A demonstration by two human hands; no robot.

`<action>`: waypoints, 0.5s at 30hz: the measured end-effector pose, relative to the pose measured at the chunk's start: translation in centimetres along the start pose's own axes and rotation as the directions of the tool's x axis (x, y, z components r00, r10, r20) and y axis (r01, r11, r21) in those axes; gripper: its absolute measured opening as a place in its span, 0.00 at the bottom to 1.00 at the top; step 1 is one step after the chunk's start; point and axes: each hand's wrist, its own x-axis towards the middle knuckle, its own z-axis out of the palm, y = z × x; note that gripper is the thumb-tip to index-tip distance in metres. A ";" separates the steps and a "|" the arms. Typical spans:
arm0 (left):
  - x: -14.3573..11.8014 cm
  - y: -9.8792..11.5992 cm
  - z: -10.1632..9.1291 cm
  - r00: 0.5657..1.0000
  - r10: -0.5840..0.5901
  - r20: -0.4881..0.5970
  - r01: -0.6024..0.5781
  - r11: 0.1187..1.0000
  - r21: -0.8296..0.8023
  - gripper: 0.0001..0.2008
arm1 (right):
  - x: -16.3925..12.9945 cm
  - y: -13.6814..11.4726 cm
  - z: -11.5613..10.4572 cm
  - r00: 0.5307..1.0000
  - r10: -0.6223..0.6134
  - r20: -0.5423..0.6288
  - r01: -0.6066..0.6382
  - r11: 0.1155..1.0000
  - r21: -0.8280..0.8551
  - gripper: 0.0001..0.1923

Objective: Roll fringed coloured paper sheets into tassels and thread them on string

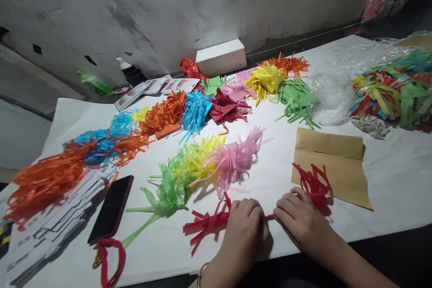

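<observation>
Red fringed paper [216, 221] lies near the front edge of the white table [388, 180], its cut strips fanning out to the left of the left hand [245, 229] and to the right past the right hand [299, 220], where they spread over a brown paper sheet [332, 166]. No writing can be read anywhere; the printed cards [162, 86] by the wall are too small to make out. The left hand is curled into a loose fist over the middle of the paper, knuckles up. The right hand pinches the paper just beside it, fingers bent, the wrist angled in from the right. A black phone [111, 209] lies to the left.
</observation>
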 end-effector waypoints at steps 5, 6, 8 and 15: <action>-0.5 1.2 -2.2 0.885 -0.309 0.348 0.465 0.612 -0.640 0.11 | 0.5 -0.2 -2.4 0.985 -0.126 -0.121 0.132 0.991 0.038 0.18; -0.6 1.5 -2.2 0.836 -0.349 0.423 0.545 0.452 -0.706 0.12 | 0.6 -0.4 -3.1 0.978 -0.149 -0.145 0.158 0.986 0.048 0.18; -0.8 1.9 -1.7 0.747 -0.368 0.553 0.627 0.117 -0.770 0.17 | 0.9 -0.8 -4.1 0.970 -0.155 -0.187 0.172 0.982 0.082 0.17; -0.3 3.3 0.4 0.841 -0.404 0.360 0.411 0.045 -0.910 0.20 | 0.9 -2.1 -3.6 0.950 0.261 -0.170 -0.076 0.725 0.685 0.09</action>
